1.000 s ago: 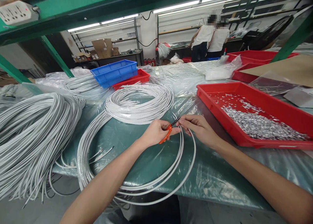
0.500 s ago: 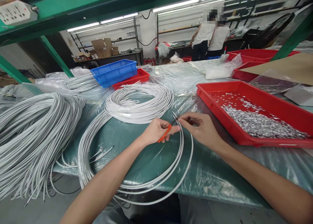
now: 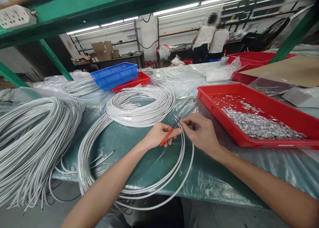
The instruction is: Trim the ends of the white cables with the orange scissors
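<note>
My left hand (image 3: 159,135) is closed around small orange-handled cutters (image 3: 167,136), whose dark tip points up and right at a wire end. My right hand (image 3: 200,131) pinches the end of a white cable (image 3: 174,178) just at that tip. The cable loops down over the front edge of the green table (image 3: 139,155) with a few other loose loops. A coil of white cables (image 3: 141,105) lies just behind my hands.
A red tray (image 3: 251,140) of small silver metal pieces stands to the right. A thick bundle of grey cables (image 3: 32,138) fills the left. Blue trays (image 3: 114,75) on a red one sit at the back. Two people stand at a far bench.
Both hands have shifted slightly up and left together, the cutters and the cable end staying close. The cable loops moved a little with them.
</note>
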A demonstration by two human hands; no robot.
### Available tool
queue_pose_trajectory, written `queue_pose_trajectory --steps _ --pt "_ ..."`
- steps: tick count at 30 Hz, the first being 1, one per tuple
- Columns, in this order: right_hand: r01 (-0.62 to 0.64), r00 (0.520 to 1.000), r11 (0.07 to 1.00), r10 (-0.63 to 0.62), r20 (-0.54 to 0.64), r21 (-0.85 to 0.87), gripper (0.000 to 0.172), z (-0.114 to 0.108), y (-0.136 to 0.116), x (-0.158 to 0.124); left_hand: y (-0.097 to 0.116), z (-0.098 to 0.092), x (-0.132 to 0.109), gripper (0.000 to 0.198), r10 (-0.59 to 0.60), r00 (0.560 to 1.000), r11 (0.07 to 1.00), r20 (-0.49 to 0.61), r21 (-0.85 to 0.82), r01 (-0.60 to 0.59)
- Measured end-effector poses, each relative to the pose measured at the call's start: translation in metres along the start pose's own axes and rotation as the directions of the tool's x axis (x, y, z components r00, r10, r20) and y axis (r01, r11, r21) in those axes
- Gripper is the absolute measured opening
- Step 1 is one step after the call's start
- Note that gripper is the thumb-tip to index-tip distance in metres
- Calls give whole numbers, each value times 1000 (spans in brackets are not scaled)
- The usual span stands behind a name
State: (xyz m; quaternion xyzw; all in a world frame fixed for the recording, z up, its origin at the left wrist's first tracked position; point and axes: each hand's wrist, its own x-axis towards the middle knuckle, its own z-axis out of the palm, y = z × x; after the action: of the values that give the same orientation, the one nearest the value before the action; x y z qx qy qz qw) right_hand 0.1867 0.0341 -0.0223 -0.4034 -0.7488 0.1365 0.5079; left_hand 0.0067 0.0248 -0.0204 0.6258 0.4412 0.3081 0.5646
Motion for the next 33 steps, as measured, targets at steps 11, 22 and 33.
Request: queue_pose_trajectory --steps 11,22,33 --pt "-113 991 983 102 84 142 15 1 -5 -4 -2 0 7 40 170 950 960 -261 -174 -220" --pt "276 960 945 -263 92 -175 17 4 -2 -8 4 3 5 34 128 960 949 -248 -251 -191" --pt "85 991 993 -77 110 -77 15 2 -10 -7 4 3 4 25 137 957 954 -254 -227 -197"
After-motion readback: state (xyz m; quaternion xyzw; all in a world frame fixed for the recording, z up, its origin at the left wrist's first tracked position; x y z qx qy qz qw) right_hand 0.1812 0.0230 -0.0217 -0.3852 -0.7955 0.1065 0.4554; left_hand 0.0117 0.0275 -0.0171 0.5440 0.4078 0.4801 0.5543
